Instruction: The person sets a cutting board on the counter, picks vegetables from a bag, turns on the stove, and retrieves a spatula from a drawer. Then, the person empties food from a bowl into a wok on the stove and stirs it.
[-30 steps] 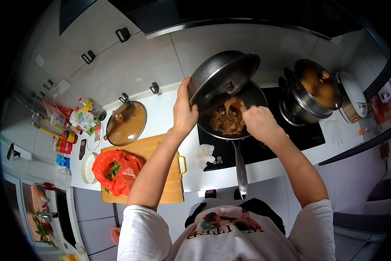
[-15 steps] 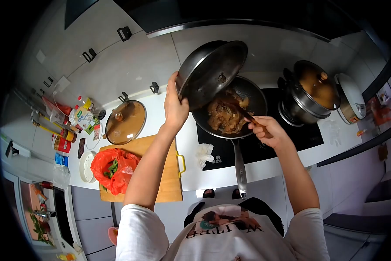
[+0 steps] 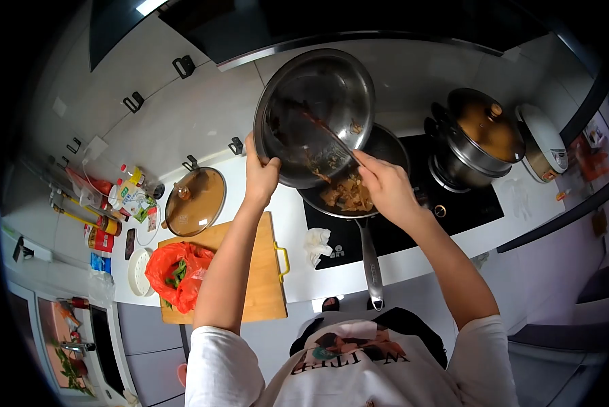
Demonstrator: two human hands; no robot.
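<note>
My left hand (image 3: pixel 261 173) grips the rim of a large metal bowl (image 3: pixel 298 74), tilted over the frying pan with its inside facing me. A few bits of food stick to the inner wall. In my right hand (image 3: pixel 389 190) are dark brown chopsticks (image 3: pixel 328 130), their tips inside the bowl. Below, on the black cooktop (image 3: pixel 454 230), sits the frying pan (image 3: pixel 393 149), its handle pointing towards me. Brown sliced food, which looks like meat (image 3: pixel 348 195), lies in it, partly hidden by the bowl and my right hand.
A lidded steel pot (image 3: pixel 477 152) stands right of the pan, beside a white appliance (image 3: pixel 542 146). To the left are a glass lid (image 3: pixel 194 202), a cutting board (image 3: pixel 257 271), a red bag of greens (image 3: pixel 196 261) and a white basket (image 3: pixel 139 271). A crumpled tissue (image 3: pixel 316 245) lies near the cooktop's edge.
The bowl has turned so its inside faces me more, and moved slightly left. My right hand has moved up and left, taking the chopsticks from the pan into the bowl.
</note>
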